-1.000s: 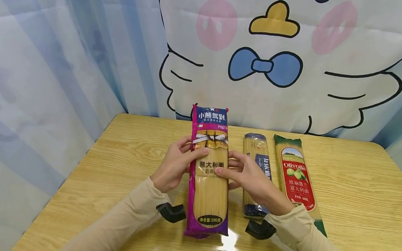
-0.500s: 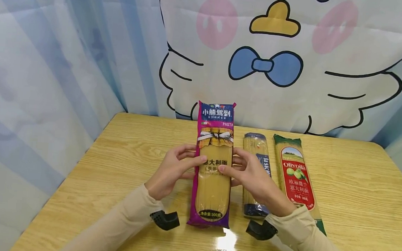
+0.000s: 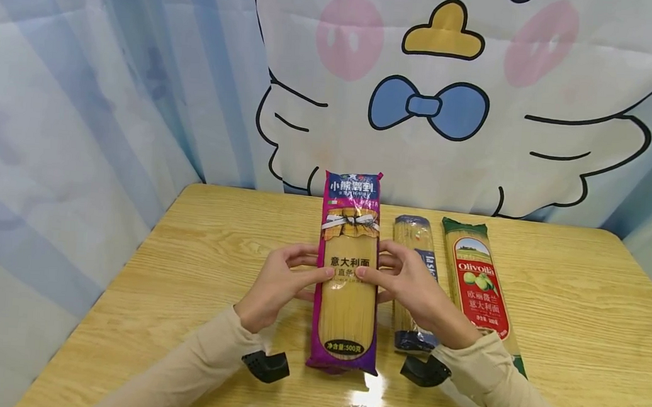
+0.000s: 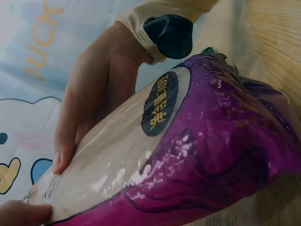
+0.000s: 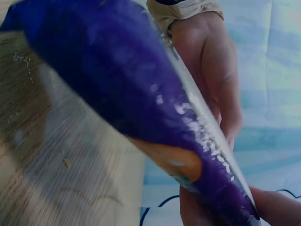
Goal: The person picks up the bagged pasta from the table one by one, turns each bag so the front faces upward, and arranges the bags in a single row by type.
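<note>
Both hands hold a purple pasta packet (image 3: pixel 346 318) by its long sides, tilted up off the table. The left hand (image 3: pixel 283 282) has its thumb on the front and its fingers round the left edge. From the other side, the right hand (image 3: pixel 411 285) grips it the same way, thumb tip close to the left thumb. In the left wrist view the packet's lower end (image 4: pixel 225 117) fills the middle, purple and glossy. The right wrist view shows the packet's dark purple side and back (image 5: pixel 117 70), with right-hand fingers curled behind it.
Right of the held packet lies a blue-ended pasta packet (image 3: pixel 414 235), partly behind the right hand. Beside it is a green and red pasta packet (image 3: pixel 479 283). A printed curtain (image 3: pixel 419 166) hangs behind the wooden table (image 3: pixel 210 239).
The held packet has shifted slightly right and become more upright, with both hands still on it. The left hand moved a little lower. The other two packets stayed put.
</note>
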`<action>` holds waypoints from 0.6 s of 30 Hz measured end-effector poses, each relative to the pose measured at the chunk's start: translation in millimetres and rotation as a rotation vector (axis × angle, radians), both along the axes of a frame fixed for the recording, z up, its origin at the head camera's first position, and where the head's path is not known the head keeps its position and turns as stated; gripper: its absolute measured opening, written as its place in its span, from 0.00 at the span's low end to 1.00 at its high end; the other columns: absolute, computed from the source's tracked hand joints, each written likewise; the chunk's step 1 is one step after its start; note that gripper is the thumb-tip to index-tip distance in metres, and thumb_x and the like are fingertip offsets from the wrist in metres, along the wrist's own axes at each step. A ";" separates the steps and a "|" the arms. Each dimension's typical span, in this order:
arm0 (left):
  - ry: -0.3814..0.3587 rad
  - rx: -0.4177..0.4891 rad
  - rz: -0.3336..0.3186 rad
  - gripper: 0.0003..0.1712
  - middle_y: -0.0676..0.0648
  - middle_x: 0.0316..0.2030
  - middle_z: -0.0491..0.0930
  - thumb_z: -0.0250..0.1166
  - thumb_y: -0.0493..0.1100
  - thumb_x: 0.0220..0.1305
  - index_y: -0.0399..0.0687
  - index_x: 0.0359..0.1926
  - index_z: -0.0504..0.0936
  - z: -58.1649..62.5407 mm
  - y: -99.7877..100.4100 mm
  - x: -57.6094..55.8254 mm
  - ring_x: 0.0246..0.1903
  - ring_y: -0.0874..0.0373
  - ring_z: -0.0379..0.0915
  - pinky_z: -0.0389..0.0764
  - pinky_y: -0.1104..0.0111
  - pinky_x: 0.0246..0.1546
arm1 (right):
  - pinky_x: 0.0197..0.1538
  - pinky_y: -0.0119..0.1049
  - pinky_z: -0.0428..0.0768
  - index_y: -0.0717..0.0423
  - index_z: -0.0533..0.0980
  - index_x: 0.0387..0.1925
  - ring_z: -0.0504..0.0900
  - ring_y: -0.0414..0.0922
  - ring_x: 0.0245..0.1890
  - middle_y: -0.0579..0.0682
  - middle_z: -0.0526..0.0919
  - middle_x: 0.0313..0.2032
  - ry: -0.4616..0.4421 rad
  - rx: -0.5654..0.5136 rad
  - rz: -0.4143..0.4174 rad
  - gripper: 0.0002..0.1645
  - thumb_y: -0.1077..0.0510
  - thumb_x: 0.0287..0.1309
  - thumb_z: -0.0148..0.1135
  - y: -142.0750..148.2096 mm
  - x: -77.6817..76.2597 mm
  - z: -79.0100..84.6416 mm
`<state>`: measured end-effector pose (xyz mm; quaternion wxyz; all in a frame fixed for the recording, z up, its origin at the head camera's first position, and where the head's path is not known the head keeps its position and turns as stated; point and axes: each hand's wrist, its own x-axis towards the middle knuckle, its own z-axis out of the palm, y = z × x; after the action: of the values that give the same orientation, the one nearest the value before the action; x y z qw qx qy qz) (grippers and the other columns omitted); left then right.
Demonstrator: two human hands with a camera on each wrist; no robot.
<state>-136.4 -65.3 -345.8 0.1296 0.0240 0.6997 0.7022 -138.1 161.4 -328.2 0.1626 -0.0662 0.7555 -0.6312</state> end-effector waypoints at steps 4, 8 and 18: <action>-0.006 0.016 0.010 0.25 0.39 0.48 0.82 0.72 0.37 0.59 0.41 0.58 0.79 -0.8 0.9 0.5 0.36 0.55 0.83 0.88 0.59 0.33 | 0.40 0.48 0.88 0.62 0.65 0.64 0.86 0.51 0.44 0.64 0.79 0.55 0.005 0.023 0.006 0.35 0.53 0.62 0.68 1.3 0.3 0.0; -0.003 0.033 0.024 0.25 0.39 0.47 0.83 0.71 0.34 0.59 0.40 0.58 0.79 0.0 1.0 1.2 0.35 0.55 0.83 0.88 0.59 0.31 | 0.41 0.47 0.88 0.65 0.61 0.68 0.84 0.52 0.48 0.67 0.75 0.59 -0.010 0.025 0.020 0.40 0.54 0.62 0.67 3.9 0.5 0.9; -0.038 0.062 0.002 0.26 0.37 0.49 0.81 0.68 0.33 0.61 0.37 0.61 0.75 -0.7 -3.4 -1.0 0.35 0.55 0.84 0.89 0.59 0.33 | 0.45 0.48 0.88 0.67 0.55 0.72 0.84 0.54 0.48 0.71 0.70 0.63 -0.043 0.002 0.072 0.44 0.56 0.64 0.66 9.3 -0.5 2.2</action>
<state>-137.4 -68.8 -346.5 0.1415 0.0139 0.6748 0.7242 -138.6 170.6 -326.0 0.2014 -0.0797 0.7495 -0.6255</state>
